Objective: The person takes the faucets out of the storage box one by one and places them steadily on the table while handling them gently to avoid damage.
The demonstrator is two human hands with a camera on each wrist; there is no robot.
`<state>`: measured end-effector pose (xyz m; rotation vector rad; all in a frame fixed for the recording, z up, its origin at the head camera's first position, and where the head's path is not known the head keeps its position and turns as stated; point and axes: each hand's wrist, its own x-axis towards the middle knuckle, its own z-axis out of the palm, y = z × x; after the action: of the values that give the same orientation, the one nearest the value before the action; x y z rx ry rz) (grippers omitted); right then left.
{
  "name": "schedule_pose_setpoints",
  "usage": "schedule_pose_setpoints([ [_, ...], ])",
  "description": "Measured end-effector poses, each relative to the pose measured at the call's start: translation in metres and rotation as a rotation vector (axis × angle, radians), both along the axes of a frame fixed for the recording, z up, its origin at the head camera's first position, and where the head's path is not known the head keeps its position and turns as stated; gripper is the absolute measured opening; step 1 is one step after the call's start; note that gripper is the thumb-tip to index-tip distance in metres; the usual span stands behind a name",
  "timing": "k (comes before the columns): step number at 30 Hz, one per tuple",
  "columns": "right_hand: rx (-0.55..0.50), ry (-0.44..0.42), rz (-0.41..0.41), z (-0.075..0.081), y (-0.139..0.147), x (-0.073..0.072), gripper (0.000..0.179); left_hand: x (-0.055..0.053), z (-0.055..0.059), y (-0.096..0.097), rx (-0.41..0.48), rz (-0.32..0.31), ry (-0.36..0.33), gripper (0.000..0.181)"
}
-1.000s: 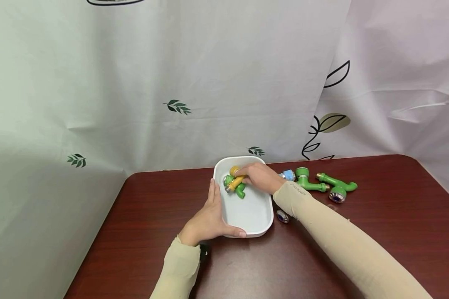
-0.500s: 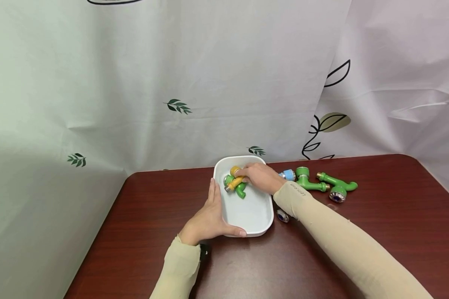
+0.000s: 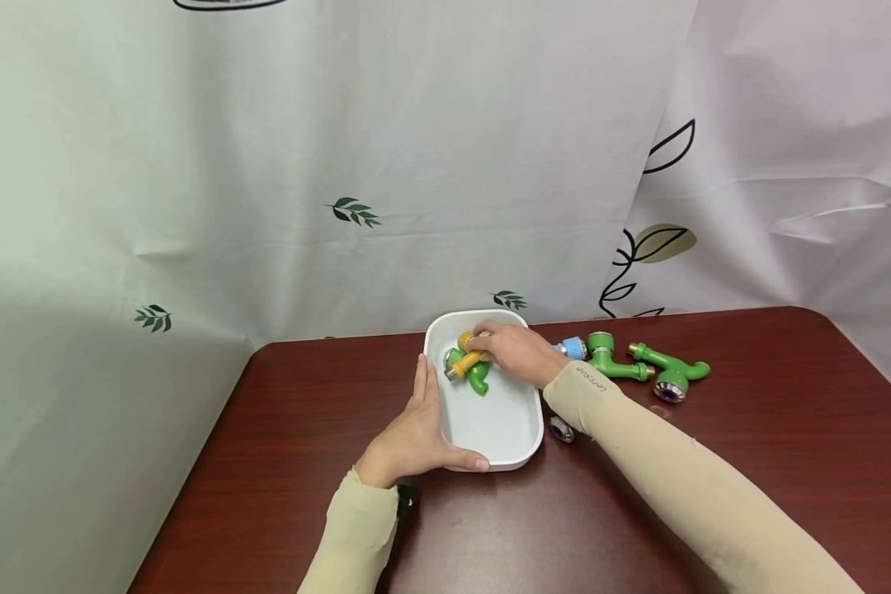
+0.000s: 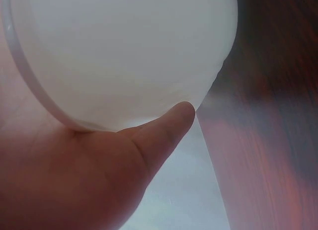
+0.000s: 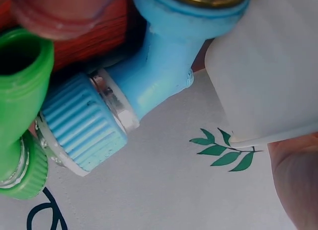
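Observation:
In the head view a white tray (image 3: 496, 425) stands near the back of the table. My left hand (image 3: 413, 437) rests on its near left corner, fingers straight along the side and thumb (image 4: 166, 128) against the near wall's outside. With my right hand (image 3: 518, 351) I reach over the right rim and pinch a yellow tap (image 3: 466, 361) inside the tray. It lies across a green tap (image 3: 478, 379), hiding part of it. My right fingertips are partly hidden behind the hand. Just right of the tray is a blue tap (image 5: 161, 73), mostly covered by my hand in the head view.
Two more green taps, an upright-capped one (image 3: 601, 355) and a hooked one (image 3: 671, 370), lie on the table's right side. A chrome knob (image 3: 560, 429) shows beside my right sleeve. A reddish, blurred object (image 5: 64, 14) appears in the right wrist view. Behind hangs a patterned curtain (image 3: 453, 165).
My right fingers have shifted very slightly on the yellow tap. Both arms and the tray stay where they were.

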<state>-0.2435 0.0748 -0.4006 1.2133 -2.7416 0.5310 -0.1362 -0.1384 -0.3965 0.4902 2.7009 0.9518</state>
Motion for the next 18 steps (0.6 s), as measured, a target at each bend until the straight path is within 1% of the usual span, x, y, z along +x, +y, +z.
schedule_pose_setpoints([
  [3, -0.001, 0.018, 0.008, 0.0003, -0.0002, -0.0002, 0.027, 0.0000, 0.0003, -0.0002, 0.000, 0.001, -0.002, 0.152],
  [7, -0.021, 0.007, 0.014, 0.0005, -0.0002, -0.0005, 0.027, -0.0006, -0.0007, -0.0002, -0.004, -0.003, 0.001, 0.152],
  [10, -0.045, 0.007, 0.036, 0.0005, 0.0003, -0.0012, 0.027, -0.0008, -0.0014, -0.0002, -0.004, -0.003, 0.001, 0.153],
  [14, -0.083, 0.031, 0.062, 0.0005, 0.0021, -0.0014, 0.026, -0.0010, -0.0012, 0.0000, 0.001, 0.001, -0.005, 0.154],
  [18, -0.101, 0.041, 0.053, 0.0010, 0.0046, 0.0004, 0.027, -0.0013, -0.0014, -0.0003, 0.000, 0.004, -0.004, 0.154],
])
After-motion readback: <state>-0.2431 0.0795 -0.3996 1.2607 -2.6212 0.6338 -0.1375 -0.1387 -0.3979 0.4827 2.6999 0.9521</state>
